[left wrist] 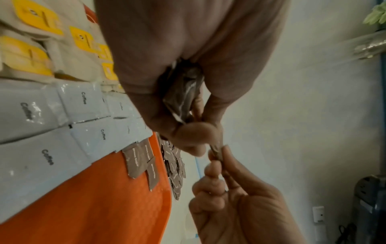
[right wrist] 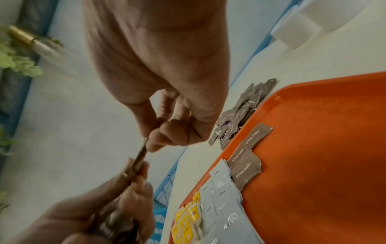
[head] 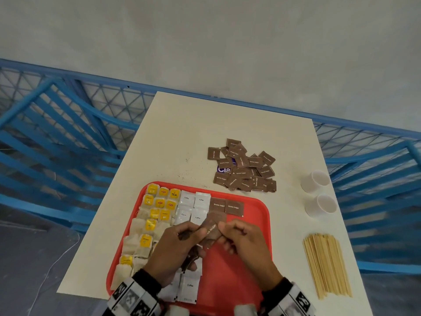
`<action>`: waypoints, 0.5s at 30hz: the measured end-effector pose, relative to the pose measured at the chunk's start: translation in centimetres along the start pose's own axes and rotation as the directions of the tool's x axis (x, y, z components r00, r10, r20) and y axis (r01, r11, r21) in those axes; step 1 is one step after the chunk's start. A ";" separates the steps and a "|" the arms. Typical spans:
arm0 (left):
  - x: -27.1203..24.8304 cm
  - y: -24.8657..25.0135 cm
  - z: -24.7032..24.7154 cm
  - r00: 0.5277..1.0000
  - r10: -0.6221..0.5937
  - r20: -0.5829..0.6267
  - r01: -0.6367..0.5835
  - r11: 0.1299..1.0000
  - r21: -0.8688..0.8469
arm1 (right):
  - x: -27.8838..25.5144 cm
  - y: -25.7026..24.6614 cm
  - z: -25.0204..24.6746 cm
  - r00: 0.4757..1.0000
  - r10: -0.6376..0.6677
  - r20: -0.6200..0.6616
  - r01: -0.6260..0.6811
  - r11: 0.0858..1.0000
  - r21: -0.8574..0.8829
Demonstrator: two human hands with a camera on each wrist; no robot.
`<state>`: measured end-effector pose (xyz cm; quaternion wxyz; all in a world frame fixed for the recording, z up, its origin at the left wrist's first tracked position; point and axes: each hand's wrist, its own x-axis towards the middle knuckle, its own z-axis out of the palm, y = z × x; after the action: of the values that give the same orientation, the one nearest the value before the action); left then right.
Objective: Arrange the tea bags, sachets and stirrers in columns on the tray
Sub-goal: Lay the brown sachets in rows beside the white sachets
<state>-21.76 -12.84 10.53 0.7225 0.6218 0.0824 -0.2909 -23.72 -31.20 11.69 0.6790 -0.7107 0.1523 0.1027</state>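
Observation:
Over the red tray both hands meet on one brown sugar sachet. My left hand grips a small bunch of brown sachets in its palm and pinches that top one. My right hand pinches the same sachet's other edge. On the tray, tea bags fill the left columns and white coffee sachets the middle. Brown sugar sachets lie at the far end beside them. The wooden stirrers lie bundled on the table to the right.
A loose pile of brown sugar sachets lies on the white table beyond the tray. Two white cups lie on their sides at the right edge. Blue railings surround the table. The tray's right half shows bare red.

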 end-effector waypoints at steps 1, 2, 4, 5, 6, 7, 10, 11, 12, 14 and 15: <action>-0.1 -0.1 -0.1 1.000 -0.005 -0.003 0.005 1.000 0.011 | -0.3 0.0 -0.2 1.000 0.029 -0.007 -0.028 0.999 0.030; -0.1 -0.3 -0.1 1.000 0.002 -0.009 -0.001 1.000 0.027 | -0.4 0.1 -0.3 0.998 0.068 0.001 -0.068 0.995 0.066; -0.1 -0.4 -0.1 0.999 0.033 -0.014 -0.033 0.998 0.056 | -0.7 0.6 -0.4 0.985 0.166 0.046 -0.171 0.972 0.159; -0.1 -0.4 0.0 0.999 0.049 -0.008 -0.048 0.996 0.073 | -0.9 0.7 -0.5 0.979 0.193 0.069 -0.203 0.962 0.185; -0.2 -0.3 0.0 0.998 0.062 0.003 -0.062 0.993 0.097 | -1.0 0.8 -0.6 0.980 0.184 0.079 -0.196 0.966 0.170; -0.2 -0.1 0.0 0.997 0.070 0.018 -0.072 0.988 0.138 | -1.1 0.6 -0.7 0.985 0.157 0.077 -0.166 0.979 0.122; -0.5 0.2 0.0 0.994 0.083 0.071 -0.099 0.961 0.259 | -1.1 0.0 -0.8 0.997 0.026 0.071 -0.028 0.999 0.039; -0.5 0.2 0.0 0.994 0.083 0.077 -0.100 0.963 0.250 | -1.0 0.0 -0.8 0.998 0.008 0.058 -0.011 0.999 0.051; -0.5 0.3 0.1 0.994 0.079 0.073 -0.094 0.969 0.229 | -0.8 0.1 -0.7 0.999 -0.005 0.038 0.002 0.997 0.071; -0.7 0.3 0.3 0.995 0.063 0.072 -0.078 0.972 0.223 | -0.7 0.4 -0.5 1.000 -0.001 -0.017 0.003 0.992 0.126; -0.8 0.3 0.5 0.995 0.057 0.087 -0.076 0.968 0.240 | -0.7 0.3 -0.4 0.999 0.005 -0.044 0.002 0.990 0.144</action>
<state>-22.37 -13.03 11.28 0.6530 0.6959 -0.0032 -0.2988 -24.52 -31.54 11.64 0.7250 -0.6618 0.1749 0.0762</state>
